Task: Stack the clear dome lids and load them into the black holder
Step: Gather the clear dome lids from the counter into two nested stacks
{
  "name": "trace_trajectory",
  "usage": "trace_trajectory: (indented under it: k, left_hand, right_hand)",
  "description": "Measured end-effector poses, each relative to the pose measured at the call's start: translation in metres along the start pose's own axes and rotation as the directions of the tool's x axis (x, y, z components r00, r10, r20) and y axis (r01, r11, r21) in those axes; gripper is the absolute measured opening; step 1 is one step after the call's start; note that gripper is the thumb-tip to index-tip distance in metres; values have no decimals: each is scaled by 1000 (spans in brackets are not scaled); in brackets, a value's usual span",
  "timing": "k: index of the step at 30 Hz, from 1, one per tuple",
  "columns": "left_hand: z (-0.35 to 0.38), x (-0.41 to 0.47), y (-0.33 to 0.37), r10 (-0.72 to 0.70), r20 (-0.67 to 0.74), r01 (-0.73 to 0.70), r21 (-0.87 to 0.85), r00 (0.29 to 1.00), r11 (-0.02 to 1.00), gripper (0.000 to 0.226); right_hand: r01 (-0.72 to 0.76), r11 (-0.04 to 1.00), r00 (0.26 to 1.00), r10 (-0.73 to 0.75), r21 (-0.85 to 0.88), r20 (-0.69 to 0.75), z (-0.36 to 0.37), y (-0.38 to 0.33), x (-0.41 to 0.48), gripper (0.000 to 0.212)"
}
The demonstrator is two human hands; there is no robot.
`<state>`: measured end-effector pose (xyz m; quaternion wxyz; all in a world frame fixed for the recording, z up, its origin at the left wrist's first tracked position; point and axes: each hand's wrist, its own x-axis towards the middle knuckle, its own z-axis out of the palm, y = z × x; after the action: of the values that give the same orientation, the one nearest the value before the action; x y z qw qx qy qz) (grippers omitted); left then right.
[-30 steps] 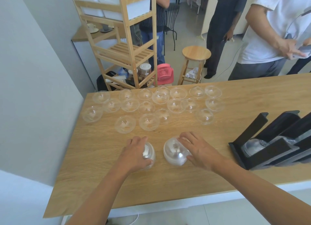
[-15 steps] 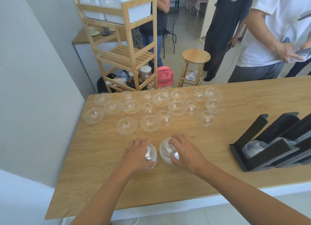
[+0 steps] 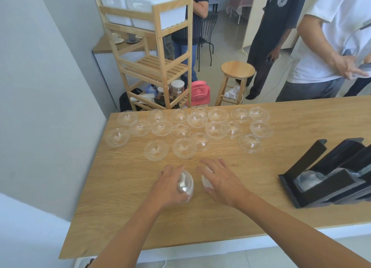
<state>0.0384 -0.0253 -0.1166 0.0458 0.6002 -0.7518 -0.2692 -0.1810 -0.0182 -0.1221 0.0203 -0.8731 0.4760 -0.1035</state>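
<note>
Far left of the fingers, beyond the table (image 3: 301,123): one wooden rack (image 3: 160,53), white bins (image 3: 144,6) on its top shelf, two jars (image 3: 177,87) on its bottom shelf. Beside it, one pink fan (image 3: 199,92) and one wooden stool (image 3: 237,70). Three people standing behind.

Just past the fingertips: about nineteen loose lids (image 3: 183,148), clear, scattered singly in rough rows, some touching.

Left hand (image 3: 169,187): fingers curled round a stack of lids (image 3: 186,184) lying on its side.

Right hand (image 3: 223,182): fingers spread and curved over a second stack (image 3: 206,182), thumb at its near edge, most of it hidden under the palm. Both stacks down on the table, just apart, number of lids in each impossible to tell.

Well to the right of the right fingers: one black holder (image 3: 331,185) with slanted channels, cut off by the edge. Nested clear lids (image 3: 308,180) in its nearest channel; more clear plastic in the next.
</note>
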Motion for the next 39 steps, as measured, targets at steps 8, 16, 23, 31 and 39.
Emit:
trace_trajectory:
  k: [8,16,23,31,39]
  left_hand:
    - [0,-2,-7,-28,30,29,-44,999,999,107]
    - [-4,-2,1,-69,60,69,-1,996,998,120]
    - [-31,-16,24,-4,-143,-7,-76,990,997,130]
    - [-1,15,107,-130,-65,96,-383,989,919,87]
    - [45,49,144,-423,208,448,-650,882,615,79]
  right_hand:
    - [-376,893,912,310,248,268,4,36,-3,87]
    - [-356,894,917,279,271,284,5,41,-3,86]
    - [-474,759,872,334,446,358,-4,60,-7,102]
    - [-514,725,840,320,458,438,2,80,-9,103]
    - [-573,648,805,332,501,491,-4,117,-31,105]
